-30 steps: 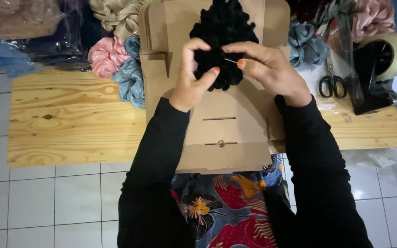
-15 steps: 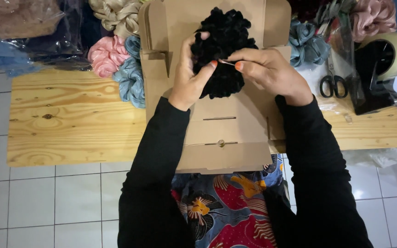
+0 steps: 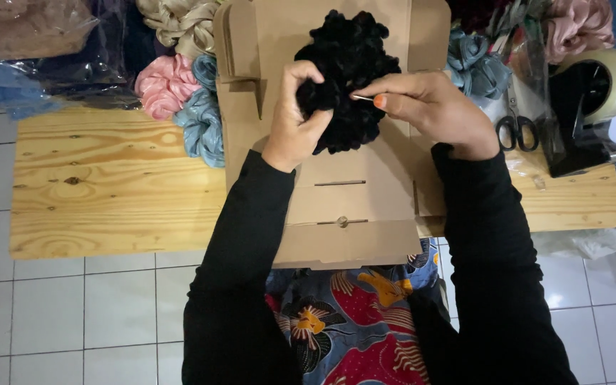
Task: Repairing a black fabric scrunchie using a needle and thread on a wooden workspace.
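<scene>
A pale wooden table (image 3: pixel 108 192) stands on white floor tiles, seen from above. A flattened cardboard box (image 3: pixel 351 207) lies on it, and a black ruffled scrunchie (image 3: pixel 354 57) is held over the cardboard. The left hand (image 3: pixel 295 117) grips the scrunchie's lower left edge. The right hand (image 3: pixel 429 107) pinches a thin needle (image 3: pixel 362 98) whose tip touches the black fabric. Pink and blue scrunchies (image 3: pixel 180 100) lie to the left; scissors (image 3: pixel 513 128) and a tape dispenser (image 3: pixel 586 107) sit to the right.
</scene>
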